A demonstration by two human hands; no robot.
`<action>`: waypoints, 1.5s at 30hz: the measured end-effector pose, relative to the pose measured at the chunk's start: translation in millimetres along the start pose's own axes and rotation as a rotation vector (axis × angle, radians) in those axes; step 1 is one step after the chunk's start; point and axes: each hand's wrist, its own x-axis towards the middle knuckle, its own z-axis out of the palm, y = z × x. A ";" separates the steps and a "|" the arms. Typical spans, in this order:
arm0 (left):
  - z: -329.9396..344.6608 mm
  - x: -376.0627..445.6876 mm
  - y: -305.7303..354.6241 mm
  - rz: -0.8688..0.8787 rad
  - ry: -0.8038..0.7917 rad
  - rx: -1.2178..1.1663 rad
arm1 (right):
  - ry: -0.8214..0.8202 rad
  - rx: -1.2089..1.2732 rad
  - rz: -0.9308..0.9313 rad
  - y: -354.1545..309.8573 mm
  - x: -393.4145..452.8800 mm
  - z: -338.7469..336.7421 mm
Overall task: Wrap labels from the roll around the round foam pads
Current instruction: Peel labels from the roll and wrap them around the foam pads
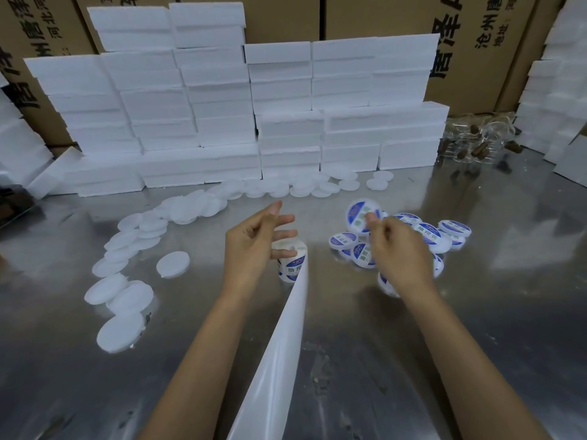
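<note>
The left hand (254,246) hovers with relaxed fingers over the label roll (292,260) at mid-worktop (492,312); the right hand (397,249) pinches a labelled foam pad (362,214) above the finished pile; bare pads (173,264) lie leftward; they look light and easily dented, best held by the rim.

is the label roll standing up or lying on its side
Standing up. The roll sits on end on the table, its round top facing up, backing strip trailing toward the camera.

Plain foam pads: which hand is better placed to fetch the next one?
Left, probably. The left hand is open by the label roll, nearer the plain foam pads; the right hand holds a labelled pad over the finished pile.
</note>
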 end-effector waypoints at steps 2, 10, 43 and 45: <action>-3.3 2.2 -0.1 0.019 0.023 0.033 | 0.044 -0.107 0.096 17.0 10.0 -10.3; -10.4 8.2 -5.8 0.010 0.102 0.093 | 0.080 -0.199 0.211 38.5 18.5 -16.7; -63.9 31.6 -15.1 -0.147 0.090 0.343 | -0.693 0.613 -0.055 -38.3 -41.2 37.4; -55.2 28.0 -11.1 -0.080 -0.030 0.378 | -0.690 0.614 -0.061 -38.9 -42.9 37.6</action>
